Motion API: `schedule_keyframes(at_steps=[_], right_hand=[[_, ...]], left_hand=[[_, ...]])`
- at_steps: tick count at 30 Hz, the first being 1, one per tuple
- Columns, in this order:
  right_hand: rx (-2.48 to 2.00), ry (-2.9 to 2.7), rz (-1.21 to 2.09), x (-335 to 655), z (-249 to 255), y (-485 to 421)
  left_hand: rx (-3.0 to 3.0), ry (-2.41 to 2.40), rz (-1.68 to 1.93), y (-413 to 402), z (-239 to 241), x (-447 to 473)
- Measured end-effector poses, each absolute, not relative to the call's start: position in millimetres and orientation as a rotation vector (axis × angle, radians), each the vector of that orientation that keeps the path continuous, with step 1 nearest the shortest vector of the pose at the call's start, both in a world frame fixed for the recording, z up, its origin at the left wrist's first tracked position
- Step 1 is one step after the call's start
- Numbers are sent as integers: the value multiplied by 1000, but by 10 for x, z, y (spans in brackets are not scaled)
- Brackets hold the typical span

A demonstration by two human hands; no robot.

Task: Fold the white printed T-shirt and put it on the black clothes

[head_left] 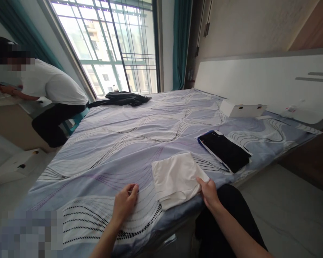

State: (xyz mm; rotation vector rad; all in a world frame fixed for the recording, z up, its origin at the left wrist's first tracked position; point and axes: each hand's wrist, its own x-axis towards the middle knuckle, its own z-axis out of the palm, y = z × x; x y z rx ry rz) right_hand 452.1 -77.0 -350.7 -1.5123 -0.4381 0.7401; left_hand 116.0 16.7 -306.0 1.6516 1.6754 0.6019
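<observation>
While one folded white cloth (174, 179) lies on the bed (118, 143), right hand (208, 191) pinches its near right corner, fingers closed on fabric. Left hand (125, 202) rests flat on the sheet just left of the cloth, fingers loosely curled, holding nothing. One black folded garment (226, 150) beyond the right hand, one white box (242, 109) farther. Soft wavy-print sheet.

Both bare forearms enter from the six o'clock edge. The left hand (125, 202) points toward twelve o'clock, palm down, fingers loosely curled and resting flat. The right hand (209, 193) angles toward eleven o'clock, thumb and fingertips pinched together, wrist straight, sitting at three o'clock from the left.
</observation>
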Motion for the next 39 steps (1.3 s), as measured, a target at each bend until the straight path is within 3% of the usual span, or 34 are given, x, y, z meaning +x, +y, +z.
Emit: schedule_keyframes(at_steps=[5, 8, 12, 16, 19, 23, 31, 39], right_hand=[[-1968, -750, 403, 4690, -3442, -664], [-2013, -913, 479, 4638, -3342, -528], [-1914, -1094, 631, 4482, -3202, -442], [-2149, -1364, 356, 4046, -2949, -354], [-1966, -1675, 234, 3604, -2820, -181], [-1793, -1936, 342, 3309, -3001, 36], [-1916, -1951, 147, 3536, -3360, 33], [-2305, -1619, 298, 4073, -3337, 38]], left_hand=[[1716, 1816, 381, 128, -2952, 2090], [1753, 1855, 463, 110, -2927, 2430], [1795, 1853, 725, 102, -2901, 2255], [1926, 2046, 718, 115, -2878, 1908], [2255, 1874, 807, 204, -2953, 1957], [2485, 1586, 561, 340, -3204, 2186], [2346, 1861, 366, 285, -3321, 2100], [2290, 1887, 235, 292, -3325, 1455]])
